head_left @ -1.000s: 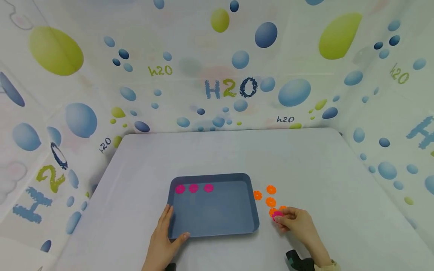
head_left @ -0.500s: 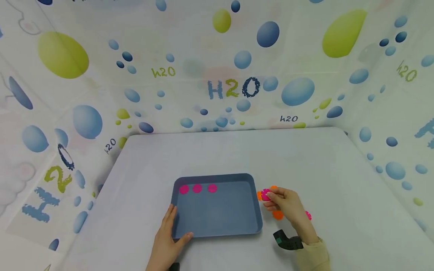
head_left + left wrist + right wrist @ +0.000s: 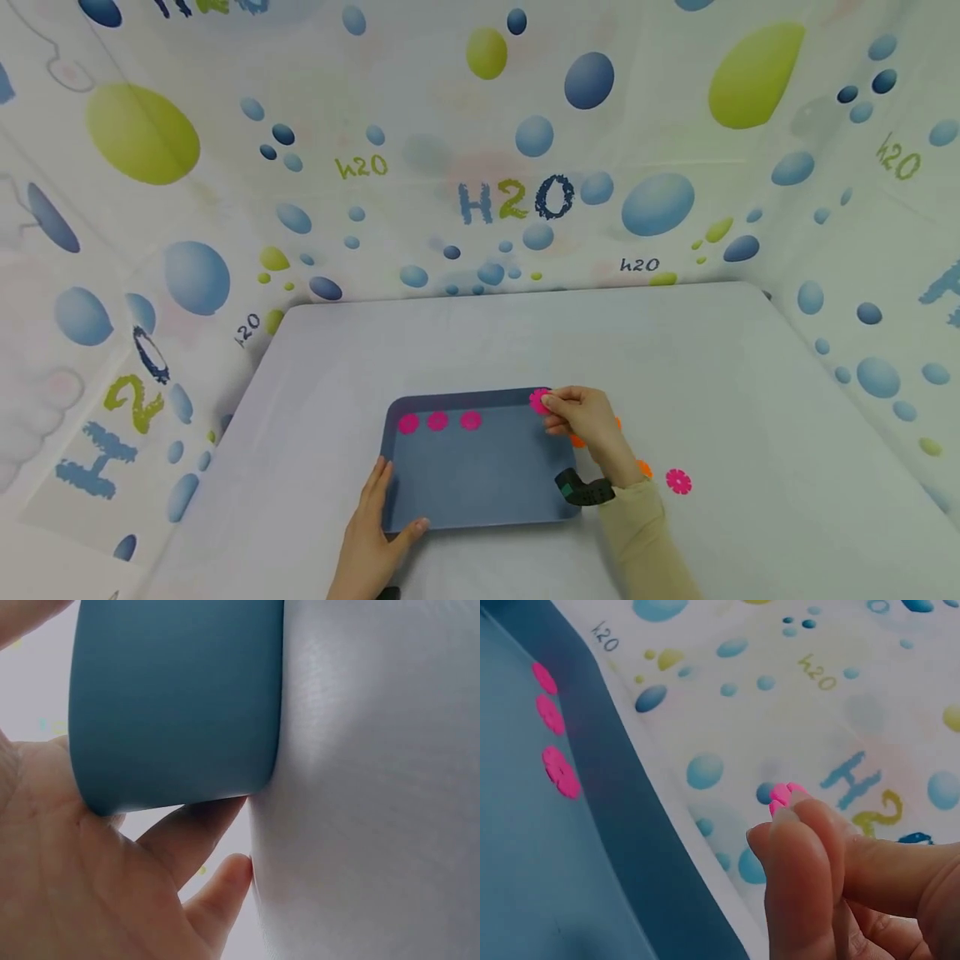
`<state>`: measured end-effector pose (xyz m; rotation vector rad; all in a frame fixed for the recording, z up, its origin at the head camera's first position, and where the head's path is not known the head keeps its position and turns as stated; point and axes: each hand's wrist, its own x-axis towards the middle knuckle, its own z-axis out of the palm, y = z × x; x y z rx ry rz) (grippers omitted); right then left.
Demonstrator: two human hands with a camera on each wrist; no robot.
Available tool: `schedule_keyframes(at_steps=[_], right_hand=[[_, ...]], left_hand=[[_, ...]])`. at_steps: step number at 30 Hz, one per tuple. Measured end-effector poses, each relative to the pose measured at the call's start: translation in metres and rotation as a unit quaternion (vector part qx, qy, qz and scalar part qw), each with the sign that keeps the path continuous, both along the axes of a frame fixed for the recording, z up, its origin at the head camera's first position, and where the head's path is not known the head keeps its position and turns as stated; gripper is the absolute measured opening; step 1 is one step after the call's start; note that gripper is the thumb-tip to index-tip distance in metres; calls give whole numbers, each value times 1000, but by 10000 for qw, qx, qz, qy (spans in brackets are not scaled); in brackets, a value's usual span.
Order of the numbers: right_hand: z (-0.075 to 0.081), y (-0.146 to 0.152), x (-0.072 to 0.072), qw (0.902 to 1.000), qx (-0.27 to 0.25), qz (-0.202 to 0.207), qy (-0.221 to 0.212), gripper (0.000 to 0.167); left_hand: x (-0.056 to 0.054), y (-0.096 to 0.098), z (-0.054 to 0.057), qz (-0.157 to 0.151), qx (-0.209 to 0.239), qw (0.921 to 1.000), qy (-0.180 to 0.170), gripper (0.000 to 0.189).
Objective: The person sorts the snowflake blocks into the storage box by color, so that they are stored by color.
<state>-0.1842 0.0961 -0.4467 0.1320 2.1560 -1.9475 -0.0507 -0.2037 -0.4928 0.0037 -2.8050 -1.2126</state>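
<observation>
Above the far right corner of the blue-grey tray (image 3: pixel 480 492), my right hand (image 3: pixel 588 421) pinches a pink flower-shaped piece (image 3: pixel 540 401) between thumb and fingertips. In the right wrist view only the edge of that pink flower piece (image 3: pixel 781 796) shows past the fingertips. Three similar pink pieces (image 3: pixel 438 421) lie in a row along the tray's far side. My left hand (image 3: pixel 369 533) rests at the near left corner of the tray, fingers along its left side and thumb at the front rim. The left wrist view shows the tray's corner (image 3: pixel 180 705) against the palm side of that hand.
Orange pieces (image 3: pixel 644 469) lie right of the tray, partly hidden by my right hand and sleeve. Another pink flower piece (image 3: pixel 678 482) lies farther right on the white table (image 3: pixel 750 400). Printed cloth walls (image 3: pixel 420 100) stand behind and at both sides.
My right hand has carried the pink flower piece left and away from me, from the orange pieces to over the tray's far right corner. The left hand has stayed at the tray.
</observation>
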Motion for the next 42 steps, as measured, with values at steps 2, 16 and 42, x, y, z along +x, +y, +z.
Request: schedule_keyframes(at_steps=[2,16,42], right_hand=[[-3,-6,-4,10000,-82,22,-33,26],[-14,-42,-13,9996,225,-106,-124,26],[-31,-60,-22,9893,1299,317,-584,23]], left_hand=[[1,1,-1,2,4,10000,-21,93],[0,0,1,16,-15,10000,-35,92],[-2,1,0,7,-117,9999,51,91]])
